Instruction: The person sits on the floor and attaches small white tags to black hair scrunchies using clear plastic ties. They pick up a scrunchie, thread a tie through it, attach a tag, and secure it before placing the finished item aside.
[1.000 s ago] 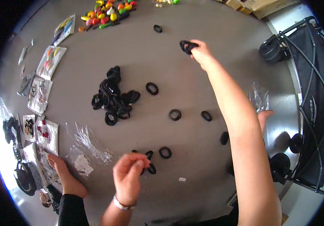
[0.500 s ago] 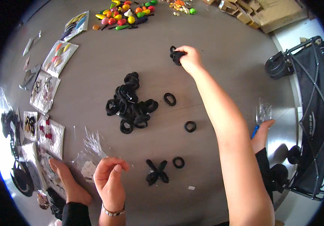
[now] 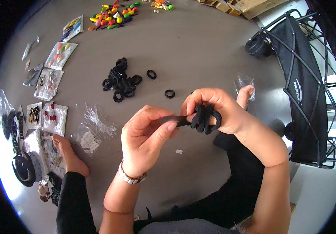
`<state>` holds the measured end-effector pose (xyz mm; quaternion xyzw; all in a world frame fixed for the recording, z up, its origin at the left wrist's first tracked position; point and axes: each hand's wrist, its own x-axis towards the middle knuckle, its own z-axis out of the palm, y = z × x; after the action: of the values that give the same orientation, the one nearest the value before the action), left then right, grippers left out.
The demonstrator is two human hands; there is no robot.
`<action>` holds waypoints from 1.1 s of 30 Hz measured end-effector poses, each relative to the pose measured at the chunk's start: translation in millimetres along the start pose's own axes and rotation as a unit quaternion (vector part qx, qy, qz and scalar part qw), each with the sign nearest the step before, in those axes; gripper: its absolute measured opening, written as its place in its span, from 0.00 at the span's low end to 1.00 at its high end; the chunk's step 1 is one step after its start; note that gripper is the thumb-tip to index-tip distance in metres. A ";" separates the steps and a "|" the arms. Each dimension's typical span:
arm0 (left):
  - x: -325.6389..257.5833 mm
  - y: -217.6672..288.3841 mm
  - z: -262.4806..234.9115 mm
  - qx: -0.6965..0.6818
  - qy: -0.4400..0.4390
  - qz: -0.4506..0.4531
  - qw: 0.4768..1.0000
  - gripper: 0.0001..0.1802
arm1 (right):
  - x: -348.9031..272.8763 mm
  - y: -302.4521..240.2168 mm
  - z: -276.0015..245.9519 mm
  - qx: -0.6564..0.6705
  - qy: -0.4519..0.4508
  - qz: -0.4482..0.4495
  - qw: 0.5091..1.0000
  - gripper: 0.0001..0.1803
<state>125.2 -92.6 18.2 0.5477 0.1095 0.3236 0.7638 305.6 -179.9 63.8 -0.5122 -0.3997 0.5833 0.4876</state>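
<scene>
Pinched between thumb and forefinger, my left hand (image 3: pixel 146 138) stretches one black hair tie (image 3: pixel 177 120) into a flat, taut band, and its other end runs straight into the bundle of black hair ties (image 3: pixel 205 119) that my right hand (image 3: pixel 220 109) holds. That right hand is curled shut around the bundle, the soft fabric loops bunched together and bulging out between my fingers like thick, matte rings. Both hands hang in the air above the grey floor (image 3: pixel 199 46), close together, joined by the stretched tie. A slim metal watch band (image 3: pixel 131 177) sits on my left wrist. Below and beyond my hands, a loose pile of more black ties (image 3: pixel 120 81) lies on the floor, with two single round ties (image 3: pixel 170 93) set apart to its right. Crinkled clear plastic bags (image 3: pixel 93 126) lie near my left foot (image 3: pixel 68 154), and flat packets of small accessories (image 3: pixel 49 84) run in a line along the left side. Far up the floor lies a scatter of small bright clips (image 3: pixel 115 17) in yellow, orange, red and green. To the right stands a black fabric rack with a thin metal frame (image 3: pixel 308 89), and a small clear bag (image 3: pixel 244 82) lies just by my right foot (image 3: pixel 245 95).
</scene>
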 end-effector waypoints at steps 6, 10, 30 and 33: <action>-22.8 3.8 37.6 -0.080 0.099 -0.031 0.991 0.04 | -35.4 -17.2 28.3 -0.050 0.048 0.010 0.998 0.12; -38.0 10.2 38.3 -0.044 0.043 -0.056 0.997 0.06 | -45.3 -22.8 36.7 -0.220 0.053 -0.025 0.974 0.10; -50.5 -94.0 -169.4 0.636 0.133 -0.093 0.755 0.06 | -53.9 3.8 34.8 -0.463 0.042 0.111 0.878 0.08; -37.2 -99.5 -178.3 0.738 0.013 -0.094 0.668 0.07 | -52.7 11.1 29.4 -0.464 0.055 0.085 0.880 0.08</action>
<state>40.9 2.1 -146.1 0.9150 0.3735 0.0707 0.1351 274.8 -232.7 68.6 -0.7427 -0.5521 0.3416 0.1642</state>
